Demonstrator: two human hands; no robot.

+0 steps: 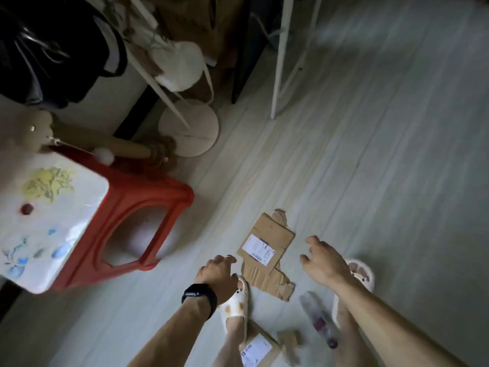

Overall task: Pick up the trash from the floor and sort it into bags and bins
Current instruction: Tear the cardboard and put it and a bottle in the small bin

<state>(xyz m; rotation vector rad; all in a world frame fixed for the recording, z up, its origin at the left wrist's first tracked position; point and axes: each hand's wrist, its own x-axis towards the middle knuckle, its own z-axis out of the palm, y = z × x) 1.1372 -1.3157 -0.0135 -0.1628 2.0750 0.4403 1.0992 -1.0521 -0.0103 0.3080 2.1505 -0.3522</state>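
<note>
Task state: early, with no item lifted. Nearest, at 6 o'clock by the feet, a labelled card (pixel 256 349) lies on the floor (pixel 397 181), with a scrap (pixel 289 341) just beside it toward 3 o'clock. A blurred bottle (pixel 318 319) lies at 5 o'clock, between the feet.

Next out, the left hand (pixel 218 276) and right hand (pixel 326 263) reach forward. Each grip is wide and loose and holds nothing.

Between them, at 12 o'clock, the flat cardboard (pixel 267 247) lies on the floor. The left fingertips are just beside its edge; contact cannot be confirmed. It is probably the next pick.

At 9 o'clock stands a red stool (pixel 148 190). Far out at 11 o'clock a dark glossy shape, probably a bag (pixel 53 49), is the only likely receptacle in view. No bin shows. At least four items remain to sort.
</note>
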